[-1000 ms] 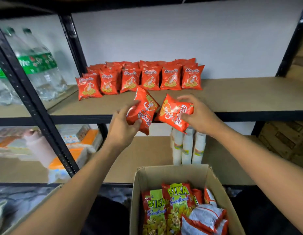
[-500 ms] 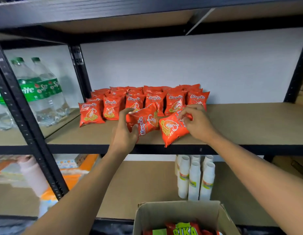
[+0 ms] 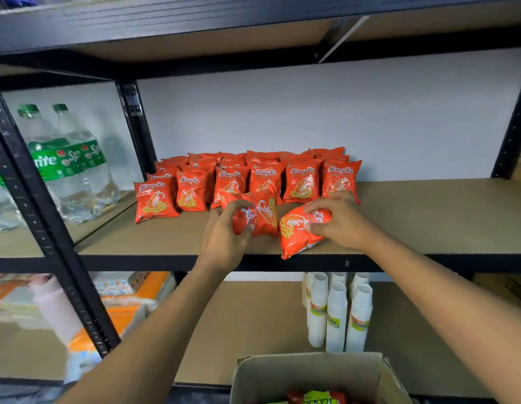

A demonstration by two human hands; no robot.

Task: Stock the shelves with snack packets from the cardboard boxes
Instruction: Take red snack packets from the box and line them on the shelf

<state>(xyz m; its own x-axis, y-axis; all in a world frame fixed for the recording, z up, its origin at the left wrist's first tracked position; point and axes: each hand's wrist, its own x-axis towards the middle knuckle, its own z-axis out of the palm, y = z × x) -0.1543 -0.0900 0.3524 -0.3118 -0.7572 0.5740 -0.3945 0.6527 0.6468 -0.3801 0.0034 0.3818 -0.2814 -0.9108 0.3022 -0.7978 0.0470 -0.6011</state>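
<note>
Both hands have moved nearer the standing packet row (image 3: 300,182). My left hand (image 3: 224,233) grips one glossy orange snack packet (image 3: 263,214), and my right hand (image 3: 343,225) pinches its twin packet (image 3: 294,233), for uprighting there.

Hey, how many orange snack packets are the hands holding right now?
2. The left packet is in the left hand; the right packet is in the right hand, both at the shelf front.
</note>
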